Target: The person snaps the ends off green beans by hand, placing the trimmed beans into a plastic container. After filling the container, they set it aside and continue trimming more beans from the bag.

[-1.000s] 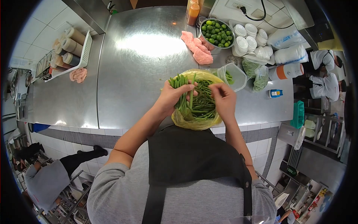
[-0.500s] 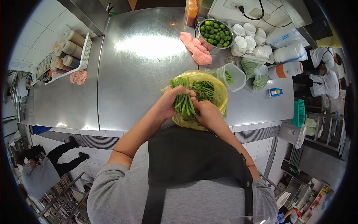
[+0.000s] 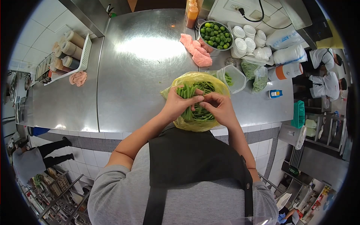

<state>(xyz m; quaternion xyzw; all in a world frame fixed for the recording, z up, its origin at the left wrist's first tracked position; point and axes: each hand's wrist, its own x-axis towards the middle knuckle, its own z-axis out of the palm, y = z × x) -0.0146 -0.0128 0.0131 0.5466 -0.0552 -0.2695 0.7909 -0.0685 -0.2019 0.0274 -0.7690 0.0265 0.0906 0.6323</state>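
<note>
Loosely curled around a bunch of green beans (image 3: 185,92), the left hand (image 3: 175,104) is closed with its thumb laid across the slender, smooth pods, right above the open mouth of the yellow bag (image 3: 198,126). The right hand (image 3: 221,109) is also over the bag, its thumb and forefinger curved towards each other beside the left fingertips; whether they pinch a bean is too small to tell. Inside the bag, whose thin, crinkled, see-through plastic spreads in a rough round, lie more loose beans (image 3: 207,87), narrow and tangled. The bag sits on the brushed steel counter (image 3: 131,86), near its front edge. Just to the right of the bag is a clear plastic tub (image 3: 237,80) with rounded corners, tilted, with cut green pieces in it, and farther right of the bag stand clear bags of greens (image 3: 260,79) and a small blue-and-yellow container (image 3: 275,93). Beyond the bag lies a rumpled, fuzzy pink cloth (image 3: 197,51), and past that a shiny round metal bowl (image 3: 200,33) heaped with glossy green citrus fruits (image 3: 215,34), next to stacks of round white tubs (image 3: 240,45). Well to the left of the bag, a white perforated plastic basket (image 3: 87,48) holds cylindrical squeeze bottles (image 3: 71,48), a crumpled peach cloth (image 3: 78,78) beside it
</note>
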